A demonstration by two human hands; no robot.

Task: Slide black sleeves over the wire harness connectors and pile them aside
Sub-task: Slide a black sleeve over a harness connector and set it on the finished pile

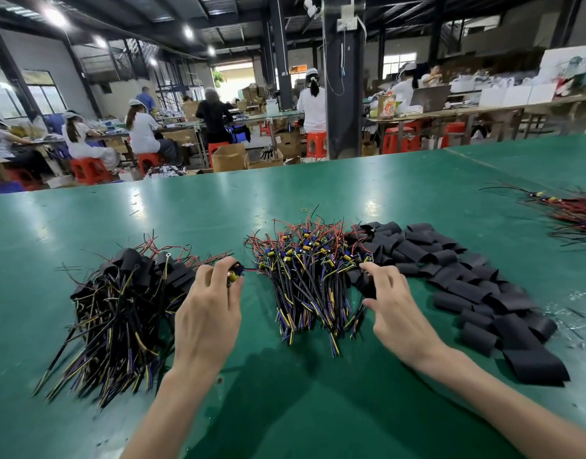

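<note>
A heap of bare wire harnesses (313,279) with yellow and blue connectors lies in the middle of the green table (318,392). To its left sits a pile of sleeved harnesses (126,303). Loose flat black sleeves (450,276) spread out on the right. My left hand (208,316) pinches one harness connector (234,274) at the left edge of the middle heap, its red wire still running into the heap. My right hand (394,309) pinches a black sleeve (364,281) at the near edge of the sleeve spread, beside the heap.
Another bundle of red and black wires (569,217) lies at the far right of the table. Small plastic scraps (576,313) litter the right side. Beyond the table's far edge, people sit on red stools at other benches.
</note>
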